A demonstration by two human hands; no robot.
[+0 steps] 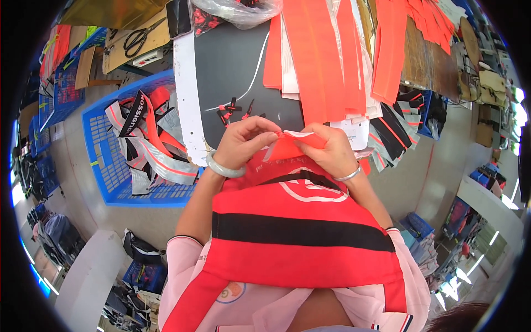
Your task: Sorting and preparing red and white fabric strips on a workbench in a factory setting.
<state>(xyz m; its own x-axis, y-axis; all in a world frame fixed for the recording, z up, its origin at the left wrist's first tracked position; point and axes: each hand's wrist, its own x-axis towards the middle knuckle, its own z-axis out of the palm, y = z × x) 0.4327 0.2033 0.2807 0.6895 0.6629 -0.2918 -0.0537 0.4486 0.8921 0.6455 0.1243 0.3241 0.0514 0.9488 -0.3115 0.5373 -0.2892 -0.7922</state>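
Both my hands meet at the near edge of a dark grey work table [229, 61], over my red apron [304, 263] with its black band. Between them is an orange fabric piece [289, 148] with a white edge. My left hand [246, 139] pinches its left end between thumb and fingertips. Thumb and fingers of my right hand [330, 150] are closed on the right end, where the white edge shows. Just beyond my left fingers lie several small black-and-red pieces [237, 109], too small to name.
Long orange fabric strips [318, 55] are stacked at the far right of the table. A white cord [260, 63] and a clear plastic bag [243, 14] lie farther back. Left stands a blue basket [99, 149] of striped strips, with scissors [135, 43] and a phone [179, 19] beyond it.
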